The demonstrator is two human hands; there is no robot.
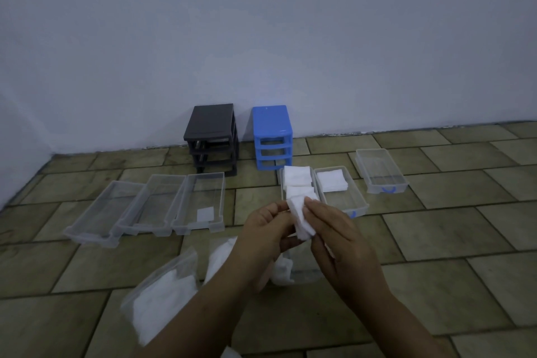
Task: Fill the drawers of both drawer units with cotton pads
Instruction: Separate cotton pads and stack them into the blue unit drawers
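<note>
Both of my hands hold one stack of white cotton pads above the floor: my left hand grips its left side, my right hand its right. Just behind the stack lies a clear drawer filled with pads. To its right a drawer holds one pad stack at its far end, and a third drawer holds nothing. Left of centre lie three clear drawers; the nearest holds a single pad. The dark drawer unit and the blue drawer unit stand by the wall, their slots vacant.
A plastic bag of cotton pads lies on the tiled floor near my left forearm, with more bagged pads under my hands. The wall runs behind the units and along the left side.
</note>
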